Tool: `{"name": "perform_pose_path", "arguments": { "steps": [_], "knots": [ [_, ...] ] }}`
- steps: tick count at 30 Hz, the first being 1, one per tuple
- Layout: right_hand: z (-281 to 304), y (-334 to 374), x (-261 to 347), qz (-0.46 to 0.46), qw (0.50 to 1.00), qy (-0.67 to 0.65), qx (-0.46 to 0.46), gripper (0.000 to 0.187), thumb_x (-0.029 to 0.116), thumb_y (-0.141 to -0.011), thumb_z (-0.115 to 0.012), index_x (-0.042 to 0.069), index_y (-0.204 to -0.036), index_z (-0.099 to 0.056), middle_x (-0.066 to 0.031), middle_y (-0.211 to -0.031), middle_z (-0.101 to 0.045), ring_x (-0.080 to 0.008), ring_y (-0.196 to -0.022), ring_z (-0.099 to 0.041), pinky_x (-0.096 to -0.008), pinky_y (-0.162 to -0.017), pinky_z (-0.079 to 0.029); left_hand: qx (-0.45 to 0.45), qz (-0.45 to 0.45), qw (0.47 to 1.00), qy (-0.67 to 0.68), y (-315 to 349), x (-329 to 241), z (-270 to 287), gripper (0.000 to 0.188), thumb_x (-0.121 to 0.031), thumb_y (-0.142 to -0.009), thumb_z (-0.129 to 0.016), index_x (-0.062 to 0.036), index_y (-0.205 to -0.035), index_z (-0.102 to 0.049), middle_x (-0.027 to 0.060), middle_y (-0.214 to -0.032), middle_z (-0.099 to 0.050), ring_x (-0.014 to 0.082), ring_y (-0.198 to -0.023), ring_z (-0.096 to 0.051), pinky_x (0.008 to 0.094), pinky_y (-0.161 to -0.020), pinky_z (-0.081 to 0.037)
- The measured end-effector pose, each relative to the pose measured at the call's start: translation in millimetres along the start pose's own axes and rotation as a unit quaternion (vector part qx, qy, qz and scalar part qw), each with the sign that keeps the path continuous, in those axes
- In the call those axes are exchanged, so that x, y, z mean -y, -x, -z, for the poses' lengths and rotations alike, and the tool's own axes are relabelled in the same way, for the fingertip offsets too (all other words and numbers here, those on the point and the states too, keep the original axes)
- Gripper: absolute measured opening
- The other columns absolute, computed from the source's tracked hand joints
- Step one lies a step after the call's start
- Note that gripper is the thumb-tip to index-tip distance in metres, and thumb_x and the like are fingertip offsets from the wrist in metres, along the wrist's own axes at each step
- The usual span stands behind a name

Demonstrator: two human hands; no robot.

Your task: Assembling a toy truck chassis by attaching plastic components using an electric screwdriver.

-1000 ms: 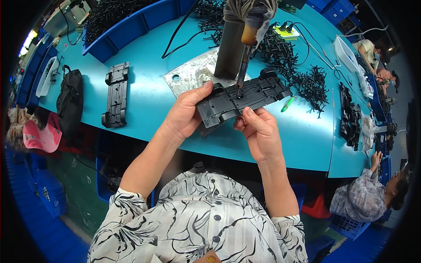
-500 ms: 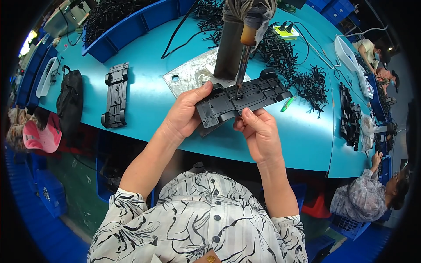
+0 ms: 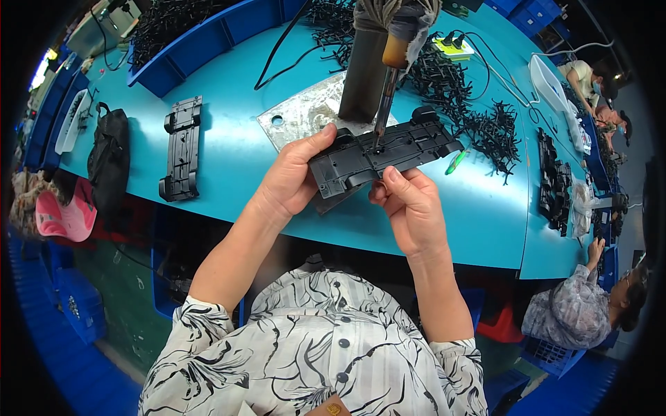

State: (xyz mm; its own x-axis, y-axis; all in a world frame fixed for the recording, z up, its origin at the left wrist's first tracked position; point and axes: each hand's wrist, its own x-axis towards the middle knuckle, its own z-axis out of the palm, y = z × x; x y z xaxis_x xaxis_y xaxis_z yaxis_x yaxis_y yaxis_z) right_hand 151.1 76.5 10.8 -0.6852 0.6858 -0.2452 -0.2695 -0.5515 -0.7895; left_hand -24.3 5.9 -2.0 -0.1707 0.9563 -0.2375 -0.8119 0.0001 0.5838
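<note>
Both of my hands hold a black plastic toy-car chassis (image 3: 408, 147), tilted over the table with its ribbed, screw-post side up. My left hand (image 3: 293, 173) is closed around its left end, thumb along the far edge. At the near edge, my right hand (image 3: 414, 211) pinches it between thumb and curled fingers. A soldering iron (image 3: 386, 97) with an amber handle hangs point-down from a cloth-wrapped mount on a metal post (image 3: 359, 76). Its tip meets the middle of the chassis, though exact contact is hard to make out. A second, similar chassis (image 3: 182, 147) lies on the table to the left.
Under the post lies a metal plate (image 3: 279, 119). Small black plastic parts (image 3: 491, 135) are heaped at the right, near a green pen-like item (image 3: 456, 162) and a power strip (image 3: 452, 48). A blue bin (image 3: 215, 48) stands far left, a black bag (image 3: 109, 159) nearer. Co-workers sit right.
The soldering iron's handle and tip have shifted very slightly to the right over the chassis. Both hands keep the same hold, with almost no movement.
</note>
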Motion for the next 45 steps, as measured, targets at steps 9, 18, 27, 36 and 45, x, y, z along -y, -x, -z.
{"name": "perform_pose_path", "arguments": {
  "steps": [9,18,27,36,45],
  "knots": [
    [-1.4,0.0,0.1,0.000,1.000,-0.002,0.002,0.015,0.013,-0.092,-0.062,-0.001,-0.098,-0.059,-0.0073,-0.092,-0.063,-0.0134,-0.073,-0.052,-0.0296,-0.069,-0.043,0.011,0.010,1.000,0.014,-2.0,-0.6,2.4,0.041,-0.030,-0.098,-0.048,0.0045,-0.121,-0.050,0.0190,-0.113,-0.063,0.0239,-0.096,-0.067,0.0341,-0.082,-0.058],
    [-1.8,-0.9,-1.1,0.004,1.000,-0.001,0.008,0.016,0.013,-0.092,-0.061,0.000,-0.100,-0.060,-0.0061,-0.093,-0.063,-0.0122,-0.072,-0.051,-0.0289,-0.069,-0.043,0.034,0.017,0.999,0.018,-1.2,-3.0,1.2,0.044,-0.030,-0.099,-0.046,0.0056,-0.124,-0.049,0.0184,-0.115,-0.062,0.0239,-0.097,-0.067,0.0333,-0.083,-0.058],
    [-2.3,-0.2,-0.6,0.005,1.000,0.002,-0.001,0.015,0.013,-0.092,-0.060,0.000,-0.099,-0.059,-0.0067,-0.092,-0.063,-0.0119,-0.072,-0.052,-0.0293,-0.068,-0.044,0.018,0.025,0.999,0.033,-3.2,-1.5,1.9,0.043,-0.030,-0.099,-0.045,0.0054,-0.122,-0.050,0.0195,-0.113,-0.062,0.0237,-0.097,-0.067,0.0338,-0.082,-0.059],
    [1.7,0.3,-3.5,0.002,1.000,0.013,0.004,0.016,0.016,-0.093,-0.060,0.001,-0.098,-0.059,-0.0058,-0.090,-0.063,-0.0132,-0.073,-0.055,-0.0300,-0.068,-0.046,0.021,0.004,1.000,0.003,-2.7,-0.4,3.3,0.045,-0.031,-0.099,-0.046,0.0067,-0.122,-0.049,0.0194,-0.113,-0.063,0.0245,-0.096,-0.067,0.0343,-0.083,-0.058],
    [-1.4,3.6,-5.7,-0.038,0.999,0.009,-0.024,0.019,0.022,-0.094,-0.060,0.003,-0.097,-0.059,-0.0065,-0.089,-0.064,-0.0155,-0.077,-0.061,-0.0308,-0.071,-0.052,-0.005,-0.018,0.999,-0.027,-3.6,1.1,9.5,0.041,-0.030,-0.097,-0.053,0.0059,-0.116,-0.054,0.0172,-0.109,-0.064,0.0226,-0.093,-0.067,0.0343,-0.080,-0.058]
  ]
}}
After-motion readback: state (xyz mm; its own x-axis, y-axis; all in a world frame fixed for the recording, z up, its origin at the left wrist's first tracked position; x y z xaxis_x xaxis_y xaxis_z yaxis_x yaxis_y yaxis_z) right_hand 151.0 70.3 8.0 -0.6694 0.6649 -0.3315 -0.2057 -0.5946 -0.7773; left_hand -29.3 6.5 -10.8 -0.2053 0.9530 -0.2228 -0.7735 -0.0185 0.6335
